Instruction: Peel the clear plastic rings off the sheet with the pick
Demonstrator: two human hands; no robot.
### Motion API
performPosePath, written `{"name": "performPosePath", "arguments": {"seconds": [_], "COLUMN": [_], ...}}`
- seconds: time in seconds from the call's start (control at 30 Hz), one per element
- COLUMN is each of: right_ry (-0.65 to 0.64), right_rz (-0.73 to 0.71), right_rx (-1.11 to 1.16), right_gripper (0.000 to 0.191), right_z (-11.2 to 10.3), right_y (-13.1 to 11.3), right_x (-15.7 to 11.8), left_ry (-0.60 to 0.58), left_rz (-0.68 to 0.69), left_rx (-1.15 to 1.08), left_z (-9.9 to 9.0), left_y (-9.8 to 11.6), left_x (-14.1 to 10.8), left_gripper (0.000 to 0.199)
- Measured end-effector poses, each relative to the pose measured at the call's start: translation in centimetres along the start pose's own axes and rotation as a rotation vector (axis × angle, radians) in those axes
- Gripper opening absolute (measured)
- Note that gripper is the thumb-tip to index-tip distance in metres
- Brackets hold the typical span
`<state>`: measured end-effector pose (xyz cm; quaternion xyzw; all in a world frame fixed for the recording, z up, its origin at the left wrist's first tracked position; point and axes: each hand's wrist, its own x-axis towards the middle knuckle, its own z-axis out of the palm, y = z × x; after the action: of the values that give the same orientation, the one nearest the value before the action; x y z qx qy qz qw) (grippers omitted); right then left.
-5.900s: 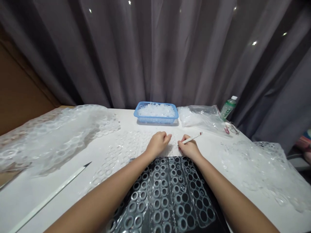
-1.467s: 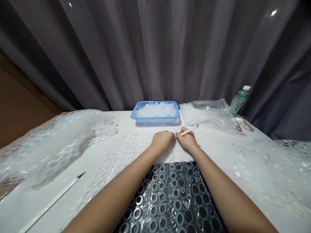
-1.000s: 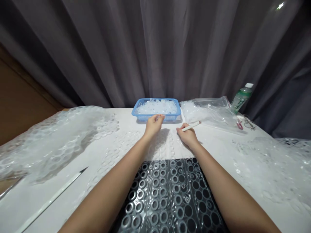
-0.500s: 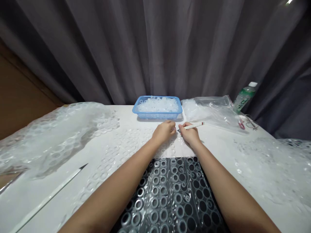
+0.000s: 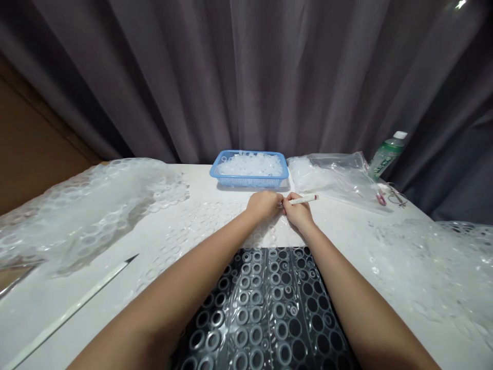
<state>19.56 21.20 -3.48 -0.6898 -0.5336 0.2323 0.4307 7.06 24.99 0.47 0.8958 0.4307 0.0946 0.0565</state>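
Note:
My right hand [image 5: 299,211] is closed round a slim white craft knife [image 5: 304,199] with a reddish end, held like a pen. Its tip is hidden between my hands. My left hand [image 5: 265,204] is pinched shut right beside it, fingertips meeting those of the right. A small clear plastic piece shows faintly at the left fingertips, too small to make out fully. Below my hands lie sheets of clear plastic rings [image 5: 208,221] on the white table. Closer to me, more clear rings [image 5: 256,297] cover a black mat [image 5: 304,324] between my forearms.
Behind my hands stands a blue basket [image 5: 250,181] full of small clear pieces. A clear bag [image 5: 342,177] and a tilted green-labelled bottle [image 5: 388,154] are at the back right. Heaped ring sheets [image 5: 96,200] and a long white dark-tipped tool [image 5: 77,311] lie left, more plastic [image 5: 427,262] right.
My left hand has moved slightly right, so its fingertips now meet my right hand. The knife has shifted a little left, and its tip is now hidden.

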Motion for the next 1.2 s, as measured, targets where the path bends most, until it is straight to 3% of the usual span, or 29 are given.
{"name": "performPosePath", "arguments": {"seconds": [0.27,0.6,0.7,0.83,1.0,1.2], "right_ry": [-0.019,-0.026,-0.023,-0.013,-0.018,-0.029], "right_rz": [0.013,0.005,0.011,0.022,0.003,-0.028], "right_rx": [-0.001,-0.065,-0.074,-0.07,-0.032,0.021], "right_gripper": [0.025,0.024,0.023,0.023,0.026,0.027], "right_z": [-0.1,-0.1,0.0,0.2,0.5,0.8], "right_y": [0.0,-0.5,-0.5,-0.3,-0.3,-0.5], "right_x": [0.0,-0.2,-0.2,-0.4,-0.9,-0.8], "left_ry": [-0.019,0.192,0.312,0.412,0.413,0.357], "left_rz": [0.026,-0.066,-0.177,-0.286,-0.346,-0.326], "left_rx": [-0.09,-0.563,-0.76,-0.995,-1.123,-1.168], "left_z": [-0.4,0.4,-1.1,-4.6,-7.6,-8.1], "left_y": [-0.9,-2.5,-2.3,-3.0,-5.4,-5.9], "left_x": [0.9,1.0,1.5,2.2,2.6,2.7], "left_gripper": [0.006,0.012,0.017,0.023,0.024,0.023]}}
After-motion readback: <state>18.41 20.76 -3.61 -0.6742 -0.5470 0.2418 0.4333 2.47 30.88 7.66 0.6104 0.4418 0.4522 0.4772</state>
